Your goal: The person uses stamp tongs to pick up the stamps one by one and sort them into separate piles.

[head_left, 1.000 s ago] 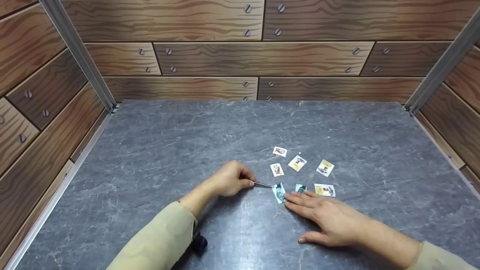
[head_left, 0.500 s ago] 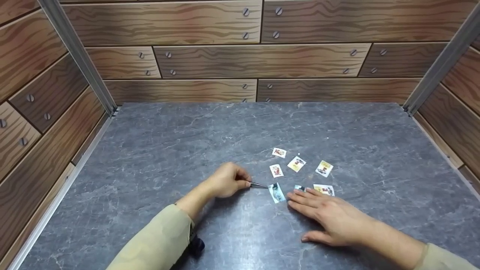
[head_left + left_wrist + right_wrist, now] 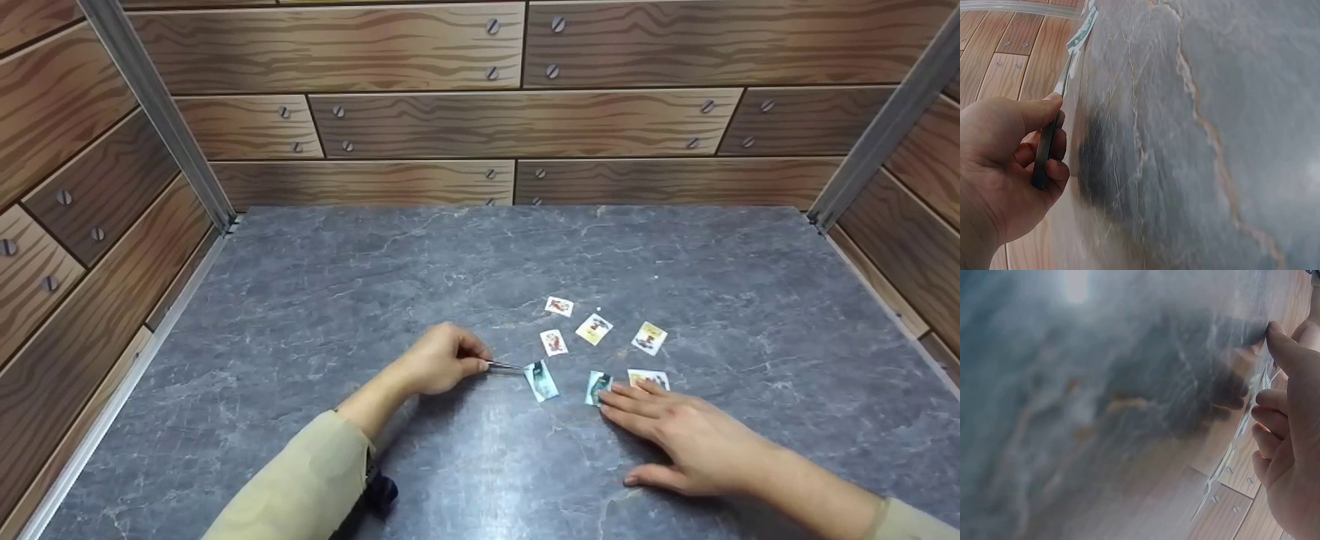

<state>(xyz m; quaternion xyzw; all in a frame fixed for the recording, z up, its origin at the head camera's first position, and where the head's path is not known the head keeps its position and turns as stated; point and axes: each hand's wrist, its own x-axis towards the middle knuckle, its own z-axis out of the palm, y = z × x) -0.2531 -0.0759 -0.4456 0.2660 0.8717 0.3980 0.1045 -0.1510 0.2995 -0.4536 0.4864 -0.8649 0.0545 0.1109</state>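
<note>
My left hand (image 3: 444, 360) grips a pair of metal tweezers (image 3: 1045, 143) between thumb and fingers. Their tips meet the upper left corner of a teal stamp (image 3: 541, 381), which tilts at the tips in the left wrist view. My right hand (image 3: 686, 431) lies palm down with its fingers stretched out. Its fingertips are at the edge of a second teal stamp (image 3: 596, 386) and overlap the lower part of a yellow and white stamp (image 3: 646, 376).
Behind the hands lie two small red and white stamps, one farther back (image 3: 559, 305) and one nearer (image 3: 554, 343). Two yellow stamps, one in the middle (image 3: 595, 328) and one to the right (image 3: 649, 338), lie beside them. Wood-patterned walls (image 3: 420, 124) enclose the grey marbled table (image 3: 360, 255).
My left hand has moved left with the tweezers, drawing the teal stamp away from the right hand. My right hand has slid right, and more of the second teal stamp shows.
</note>
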